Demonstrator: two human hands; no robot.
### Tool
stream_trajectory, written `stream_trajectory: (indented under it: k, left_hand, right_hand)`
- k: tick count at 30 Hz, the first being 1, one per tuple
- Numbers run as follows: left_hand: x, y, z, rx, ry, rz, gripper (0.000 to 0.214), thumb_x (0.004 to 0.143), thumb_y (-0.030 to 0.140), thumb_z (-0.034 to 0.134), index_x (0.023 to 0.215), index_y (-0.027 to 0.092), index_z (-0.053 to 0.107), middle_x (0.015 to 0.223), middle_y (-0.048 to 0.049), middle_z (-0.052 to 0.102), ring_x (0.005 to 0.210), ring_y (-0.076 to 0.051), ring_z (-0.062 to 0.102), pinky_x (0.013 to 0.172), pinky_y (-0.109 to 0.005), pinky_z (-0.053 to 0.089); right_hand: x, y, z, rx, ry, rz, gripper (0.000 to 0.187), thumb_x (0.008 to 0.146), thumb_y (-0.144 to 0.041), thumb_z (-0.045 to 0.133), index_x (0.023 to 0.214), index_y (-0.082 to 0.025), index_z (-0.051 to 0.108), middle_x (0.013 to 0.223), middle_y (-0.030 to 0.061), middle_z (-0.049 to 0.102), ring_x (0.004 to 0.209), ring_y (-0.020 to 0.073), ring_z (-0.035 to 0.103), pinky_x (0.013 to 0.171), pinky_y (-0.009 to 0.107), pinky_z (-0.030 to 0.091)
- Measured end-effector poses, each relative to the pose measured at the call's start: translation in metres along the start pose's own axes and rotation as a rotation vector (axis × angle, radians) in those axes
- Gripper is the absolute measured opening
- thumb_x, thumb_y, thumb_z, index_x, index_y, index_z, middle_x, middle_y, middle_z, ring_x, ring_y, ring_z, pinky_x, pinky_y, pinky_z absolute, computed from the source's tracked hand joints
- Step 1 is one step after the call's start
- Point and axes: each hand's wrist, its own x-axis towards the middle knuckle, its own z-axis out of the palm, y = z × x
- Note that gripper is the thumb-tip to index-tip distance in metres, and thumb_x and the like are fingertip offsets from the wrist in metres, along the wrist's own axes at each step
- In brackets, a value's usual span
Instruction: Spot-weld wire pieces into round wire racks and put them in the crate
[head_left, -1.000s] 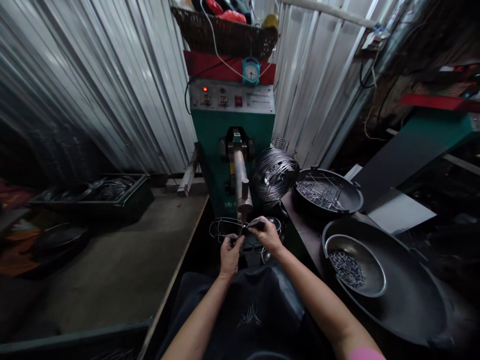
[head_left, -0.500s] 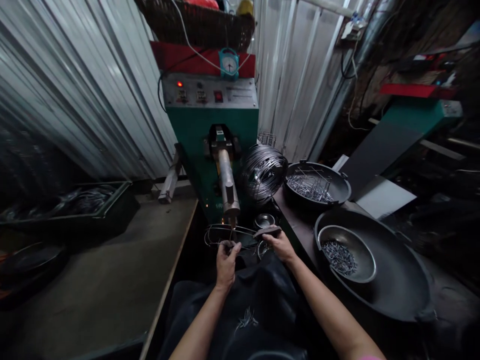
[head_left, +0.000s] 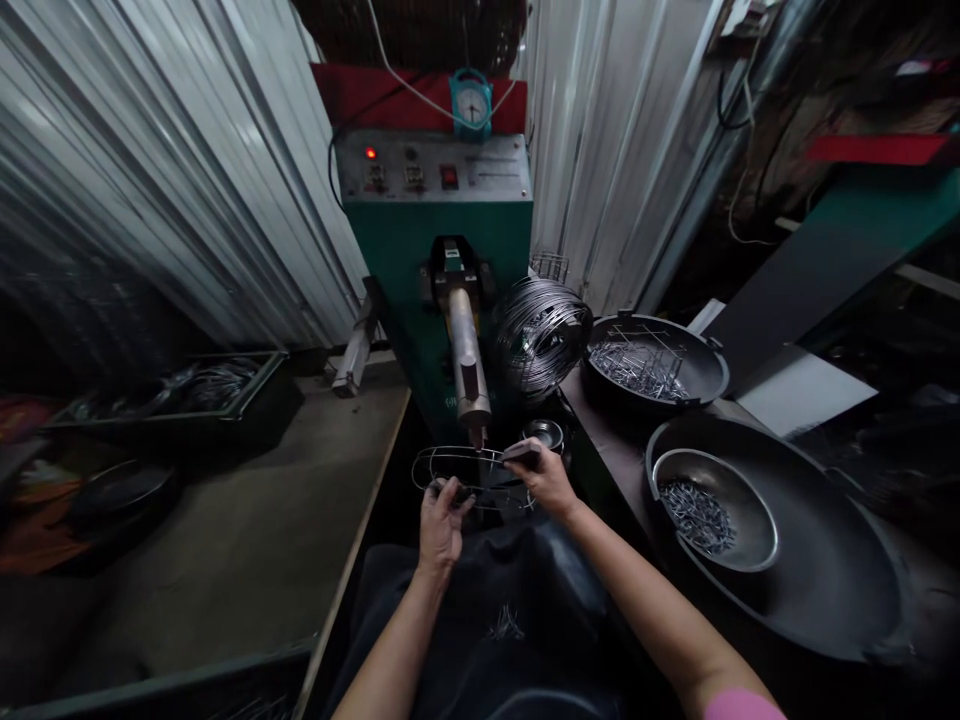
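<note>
A thin bent-wire frame (head_left: 420, 464), rounded at its left end, lies level below the metal arm (head_left: 468, 350) of a green machine (head_left: 394, 255). My left hand (head_left: 441, 530) is closed at the near side of this frame, fingertips pinched on its wire. In my right hand (head_left: 551, 485) is a small dark flat block (head_left: 523, 455), gripped between thumb and fingers. The block's left end meets the frame's right part, close to the arm's pointed tip (head_left: 478, 437). Whether the right fingers also touch wire is hidden. Several short wire pieces (head_left: 507, 622) lie on the dark apron (head_left: 551, 570).
A wire coil (head_left: 544, 338) and a small metal bowl (head_left: 544, 433) stand right of the arm. Farther right are a pan of wire parts (head_left: 720, 376) and a wide pan (head_left: 832, 560) holding a steel bowl (head_left: 765, 535) of short pieces. A bin (head_left: 247, 405) sits left.
The view has shifted, so the surroundings appear farther right. My right hand and the block have moved left, nearer the arm's tip. My left hand has moved slightly left. An orange glow by the tip is gone.
</note>
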Motion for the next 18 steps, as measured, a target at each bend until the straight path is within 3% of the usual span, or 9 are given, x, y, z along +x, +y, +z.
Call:
stream_trajectory:
  k: [5,14,18]
  left_hand:
    - [0.000,0.005,0.001,-0.014,0.024,-0.019,0.040,0.049,0.031,0.079,0.073,0.017,0.050,0.072,0.0047,0.052,0.065,-0.010,0.053,0.072,-0.041,0.050]
    - [0.011,0.013,0.007,-0.016,0.025,-0.062,0.037,0.050,0.033,0.076,0.070,0.017,0.050,0.067,0.0060,0.052,0.063,-0.010,0.052,0.074,-0.045,0.048]
    - [0.007,0.011,0.004,0.015,0.020,-0.105,0.036,0.055,0.037,0.074,0.075,0.017,0.052,0.074,0.0018,0.055,0.073,-0.014,0.054,0.079,-0.045,0.046]
  right_hand:
    - [0.010,-0.002,0.005,-0.132,-0.024,-0.047,0.020,0.073,-0.034,0.065,0.085,-0.020,0.059,0.076,0.0010,0.064,0.071,0.0167,0.059,0.068,0.028,0.046]
    - [0.029,-0.007,0.014,-0.151,-0.013,-0.032,0.016,0.072,-0.035,0.063,0.078,-0.021,0.057,0.072,-0.0010,0.062,0.069,0.0160,0.057,0.067,0.026,0.044]
    - [0.029,-0.008,0.015,-0.082,0.006,0.016,0.015,0.067,-0.029,0.067,0.075,-0.020,0.058,0.070,-0.0021,0.062,0.067,0.0151,0.056,0.067,0.026,0.044]
